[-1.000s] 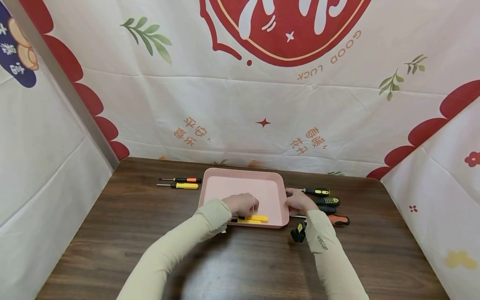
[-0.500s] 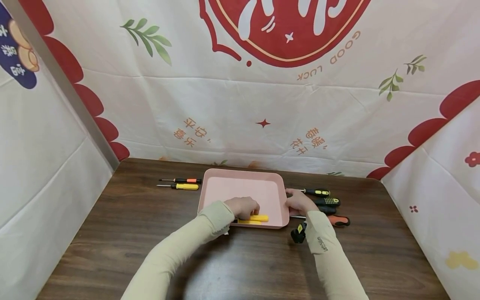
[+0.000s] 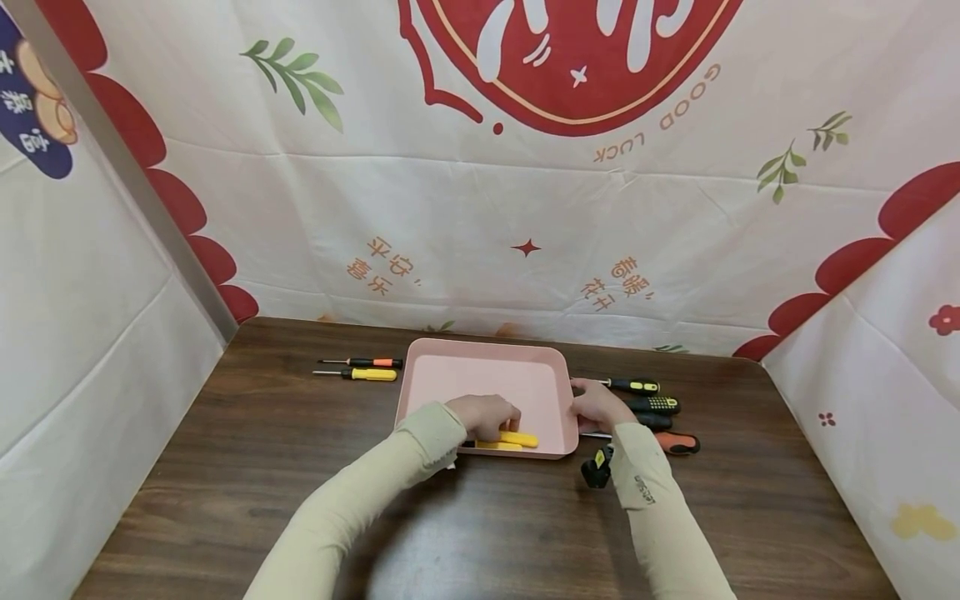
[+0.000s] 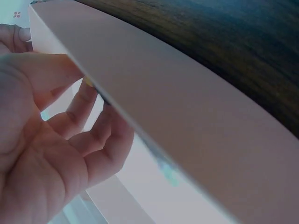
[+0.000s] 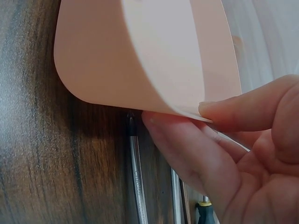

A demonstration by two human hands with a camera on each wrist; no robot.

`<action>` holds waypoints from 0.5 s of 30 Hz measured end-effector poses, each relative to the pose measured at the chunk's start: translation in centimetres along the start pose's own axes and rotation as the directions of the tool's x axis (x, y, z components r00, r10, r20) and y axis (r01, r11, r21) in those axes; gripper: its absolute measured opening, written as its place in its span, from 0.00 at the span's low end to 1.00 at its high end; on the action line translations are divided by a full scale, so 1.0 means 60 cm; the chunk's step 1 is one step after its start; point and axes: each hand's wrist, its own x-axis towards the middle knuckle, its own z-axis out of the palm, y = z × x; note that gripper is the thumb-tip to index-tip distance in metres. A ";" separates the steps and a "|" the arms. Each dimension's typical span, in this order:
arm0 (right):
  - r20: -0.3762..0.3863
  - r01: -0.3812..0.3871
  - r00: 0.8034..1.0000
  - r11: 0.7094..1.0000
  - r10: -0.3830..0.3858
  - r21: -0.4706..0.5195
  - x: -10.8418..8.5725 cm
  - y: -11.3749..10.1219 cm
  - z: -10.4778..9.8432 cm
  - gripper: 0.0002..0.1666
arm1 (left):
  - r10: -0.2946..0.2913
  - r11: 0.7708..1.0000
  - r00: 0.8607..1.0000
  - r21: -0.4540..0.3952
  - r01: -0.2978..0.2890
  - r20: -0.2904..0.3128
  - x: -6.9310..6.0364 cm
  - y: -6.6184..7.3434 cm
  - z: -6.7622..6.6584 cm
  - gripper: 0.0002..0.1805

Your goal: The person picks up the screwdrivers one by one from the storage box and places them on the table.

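Note:
A pink tray [image 3: 487,367] lies on the table, with two yellow-handled tools along its near side. My left hand [image 3: 486,417] reaches over the near rim, its fingers curled at the upper yellow-handled screwdriver [image 3: 522,439], whose shaft is hidden. Below it lies the other yellow handle [image 3: 498,447]. Through the left wrist view, the fingers [image 4: 117,140] bend behind the tray wall [image 4: 154,93], with a bit of yellow and black at their tips. My right hand [image 3: 600,404] pinches the tray's right rim, the thumb [image 5: 252,105] inside and the fingers outside.
Left of the tray lie a yellow screwdriver [image 3: 371,375] and an orange-black screwdriver [image 3: 378,362]. To its right are several dark-handled tools [image 3: 652,405], an orange-handled screwdriver [image 3: 678,443] and a small black item [image 3: 597,469]. A printed cloth [image 3: 480,200] hangs behind the table [image 3: 262,467].
My left hand has shifted slightly right over the yellow handles, and the upper handle now slants a little more. My right hand stays at the tray's rim.

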 end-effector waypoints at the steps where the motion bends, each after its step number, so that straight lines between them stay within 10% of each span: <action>1: -0.003 -0.003 1.000 1.000 0.003 0.002 -0.001 0.000 0.000 0.41 | 0.015 1.000 1.000 0.002 -0.015 -0.002 0.000 -0.001 -0.001 0.10; 15: -0.015 -0.004 1.000 1.000 0.004 -0.021 0.005 0.002 0.001 0.40 | 0.117 0.993 0.991 0.011 -0.117 -0.067 0.000 -0.012 -0.010 0.12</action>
